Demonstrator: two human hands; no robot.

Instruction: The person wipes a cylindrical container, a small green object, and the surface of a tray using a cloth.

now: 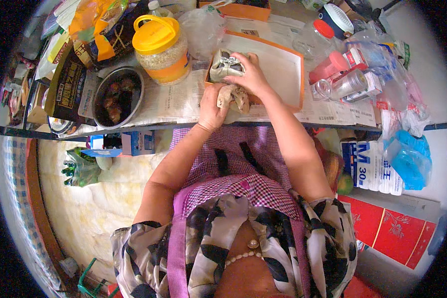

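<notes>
My right hand (251,76) grips a small grey-green boxy thing (218,70) with dark and silvery parts on its top; what it is exactly I cannot tell. The thing sits at the left end of a shallow white box with an orange rim (301,80). Just in front of it, my left hand (212,106) holds a crumpled beige cloth (234,97) near the table edge. The fingers of both hands are partly hidden behind what they hold. Newspaper sheets (182,98) lie under the box.
To the left stand a yellow-lidded plastic jar (160,59) of grain and a metal bowl (139,100) with dark contents. At the right are a red-lidded clear jar (316,37), a clear cylindrical container (350,82) and plastic bags (395,85). A clear bag (203,31) lies behind the box.
</notes>
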